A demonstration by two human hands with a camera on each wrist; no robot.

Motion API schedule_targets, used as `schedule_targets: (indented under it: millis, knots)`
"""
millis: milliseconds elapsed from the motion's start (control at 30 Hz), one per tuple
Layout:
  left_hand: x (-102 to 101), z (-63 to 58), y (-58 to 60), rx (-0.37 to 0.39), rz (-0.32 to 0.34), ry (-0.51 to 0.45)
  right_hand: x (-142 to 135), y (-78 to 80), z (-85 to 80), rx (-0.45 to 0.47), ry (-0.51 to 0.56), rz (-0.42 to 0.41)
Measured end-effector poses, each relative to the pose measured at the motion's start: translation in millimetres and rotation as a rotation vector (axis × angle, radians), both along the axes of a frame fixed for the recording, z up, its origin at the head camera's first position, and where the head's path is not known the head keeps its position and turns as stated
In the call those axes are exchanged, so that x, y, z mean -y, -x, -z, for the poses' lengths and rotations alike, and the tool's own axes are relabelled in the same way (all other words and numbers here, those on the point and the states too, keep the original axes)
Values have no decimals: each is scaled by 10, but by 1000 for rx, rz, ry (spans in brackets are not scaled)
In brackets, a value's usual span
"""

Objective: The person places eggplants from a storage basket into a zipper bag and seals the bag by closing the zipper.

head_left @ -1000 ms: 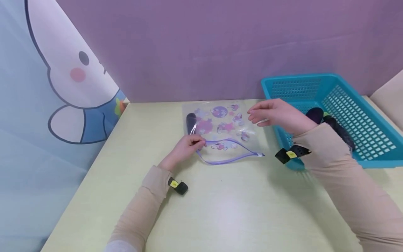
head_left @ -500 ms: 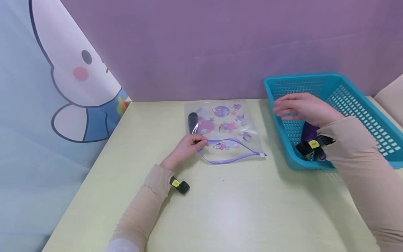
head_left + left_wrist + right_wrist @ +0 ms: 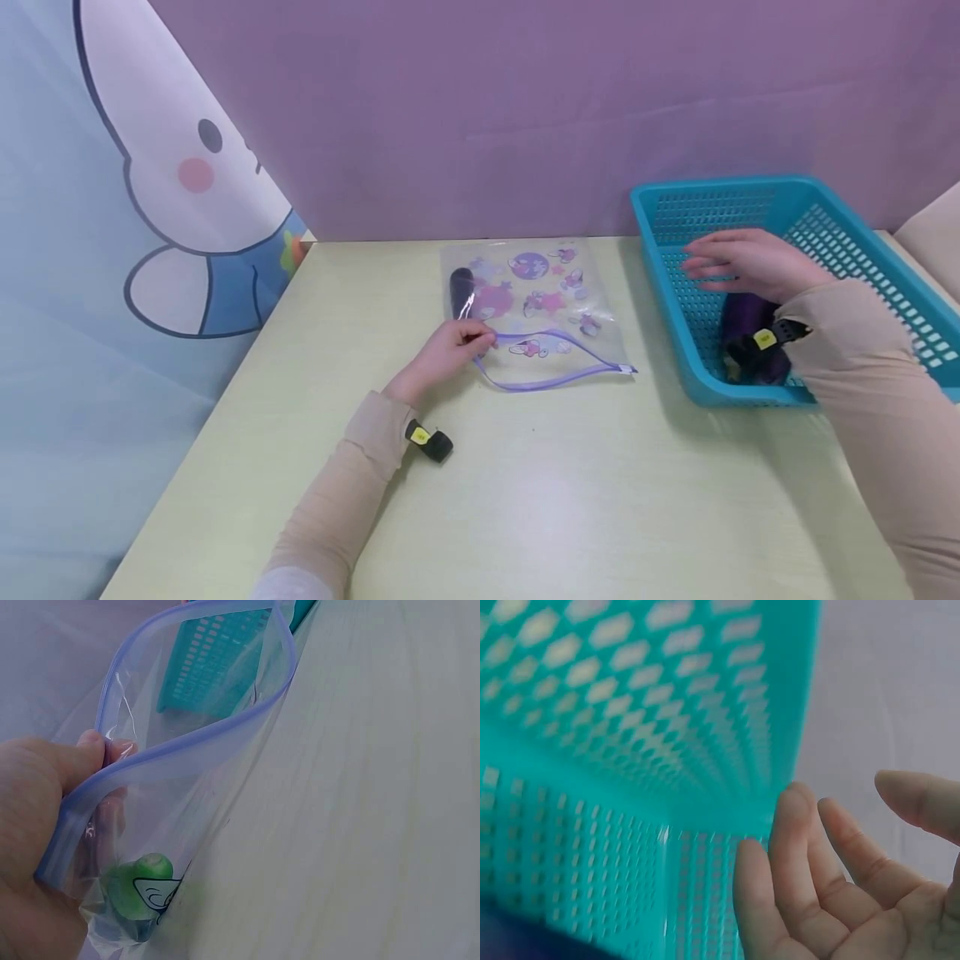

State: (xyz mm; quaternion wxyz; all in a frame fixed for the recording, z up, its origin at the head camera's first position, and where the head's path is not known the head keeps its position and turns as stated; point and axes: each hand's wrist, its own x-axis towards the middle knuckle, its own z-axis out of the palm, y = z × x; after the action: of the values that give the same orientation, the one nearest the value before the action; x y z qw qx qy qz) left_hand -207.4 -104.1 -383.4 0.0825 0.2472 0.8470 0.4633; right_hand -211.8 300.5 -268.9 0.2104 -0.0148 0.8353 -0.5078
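At the mouth of a clear zip bag (image 3: 528,300) with a purple seal and cartoon prints, my left hand (image 3: 442,352) pinches the left edge between thumb and fingers. The bag lies on the table, its mouth spread apart. Inside along its left side is a dark eggplant (image 3: 460,290); its green stem end (image 3: 142,881) shows through the plastic in the left wrist view. My right hand (image 3: 753,265) hovers over the teal basket (image 3: 662,312), fingers spread and holding nothing. Beneath it in the basket lies a dark purple eggplant (image 3: 746,321), partly hidden by the hand and wrist strap.
The pale table (image 3: 525,492) runs back to a purple backdrop (image 3: 480,125). A blue cartoon curtain (image 3: 75,375) hangs along the left. The basket's raised perforated walls stand around the right hand.
My right hand has moved right, from beside the bag to over the basket. My left hand stays on the bag's edge. The head view has shifted slightly.
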Motion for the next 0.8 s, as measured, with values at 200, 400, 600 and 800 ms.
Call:
schedule_targets:
  millis: [200, 400, 600, 800]
  knots:
    - [1, 10, -2, -4, 3, 0, -176, -5, 46, -23, -188, 19]
    - [3, 10, -13, 11, -10, 8, -273, -11, 100, -28, -269, 29]
    - [1, 6, -12, 22, -14, 14, -289, 9, 138, -43, -311, 53]
    - [2, -3, -9, 12, -13, 11, -250, -4, 147, -43, -350, 112]
